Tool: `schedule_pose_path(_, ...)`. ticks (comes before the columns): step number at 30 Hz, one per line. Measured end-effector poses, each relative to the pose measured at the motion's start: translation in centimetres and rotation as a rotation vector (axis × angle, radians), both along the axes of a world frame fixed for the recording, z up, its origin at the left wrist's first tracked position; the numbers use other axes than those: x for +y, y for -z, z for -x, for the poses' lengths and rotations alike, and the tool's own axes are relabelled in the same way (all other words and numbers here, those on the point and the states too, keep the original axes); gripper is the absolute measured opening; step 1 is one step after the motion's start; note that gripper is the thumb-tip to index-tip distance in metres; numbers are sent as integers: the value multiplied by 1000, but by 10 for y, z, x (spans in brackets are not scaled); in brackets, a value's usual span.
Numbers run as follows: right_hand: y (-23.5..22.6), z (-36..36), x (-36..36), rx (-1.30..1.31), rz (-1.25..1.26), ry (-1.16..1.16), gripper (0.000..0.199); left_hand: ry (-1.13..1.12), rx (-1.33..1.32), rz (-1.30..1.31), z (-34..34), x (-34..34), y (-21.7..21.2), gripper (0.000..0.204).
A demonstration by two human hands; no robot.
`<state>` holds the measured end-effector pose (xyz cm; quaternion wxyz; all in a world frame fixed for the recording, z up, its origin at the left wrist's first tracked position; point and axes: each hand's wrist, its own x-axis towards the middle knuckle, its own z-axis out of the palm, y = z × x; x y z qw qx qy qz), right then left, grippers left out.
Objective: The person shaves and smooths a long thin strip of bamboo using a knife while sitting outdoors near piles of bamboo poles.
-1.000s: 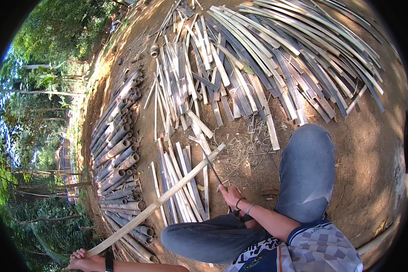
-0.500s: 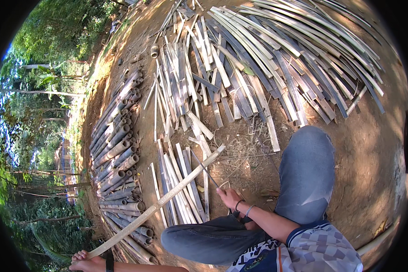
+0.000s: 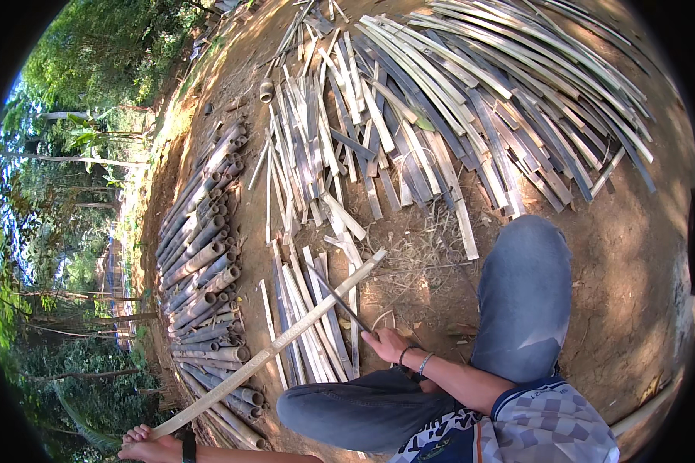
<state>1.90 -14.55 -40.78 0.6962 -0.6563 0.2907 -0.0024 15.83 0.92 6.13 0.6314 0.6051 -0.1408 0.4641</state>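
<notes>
The left hand (image 3: 137, 447) is sitting at the lower left edge of the view, its fingers holding the near end of a long pale strip of wood (image 3: 297, 328). The strip is extending from that hand diagonally up and to the right, its far end lying over the dirt floor (image 3: 610, 285) near the middle of the view. The right hand (image 3: 386, 344) is holding a long, thin, dark blade (image 3: 353, 314), its fingers curling tightly round the near end. The blade is pointing up and to the left and is crossing the strip toward its far end; whether the two are touching cannot be told. A black wristband (image 3: 188, 446) is circling the left wrist, and a bracelet (image 3: 425, 361) is showing on the right one. The person is sitting on the floor in jeans (image 3: 521, 301), one knee raised and the other leg folded flat. A small bundle of strips (image 3: 316, 339) is lying beyond the folded leg, partly beneath the line of the held strip. A larger pile of strips (image 3: 471, 92) is spreading across the top, shavings (image 3: 425, 262) are littering the floor below it, and round poles (image 3: 208, 255) are lying stacked at the left before trees (image 3: 85, 62).
</notes>
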Motion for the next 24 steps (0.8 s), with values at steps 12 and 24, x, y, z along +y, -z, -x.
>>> schedule_pose_path(12,37,-4,10,141,-106,209,69,31,-11,27,9,-16,-4,52)
schedule_pose_path(24,66,-4,1,208,-486,361,65,37,-15,14,4,-10,-2,50)
